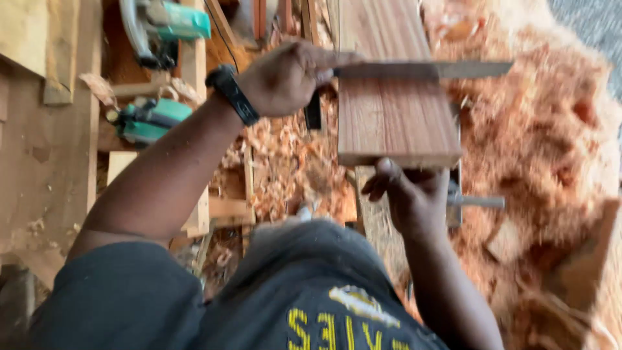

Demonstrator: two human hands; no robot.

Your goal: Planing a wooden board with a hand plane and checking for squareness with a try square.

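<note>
A reddish-brown wooden board (395,123) runs away from me, its near end at mid-frame. My left hand (285,78), with a black wristband, grips the dark handle end of a metal square (421,70) whose flat blade lies across the board. My right hand (408,194) holds the board's near end from below, thumb up on the end face. The frame is blurred by motion.
Thick reddish wood shavings (544,136) cover the floor on the right and centre. Two teal power tools (152,116) (168,26) sit among timber offcuts at upper left. A metal clamp bar (476,201) sticks out beside my right hand.
</note>
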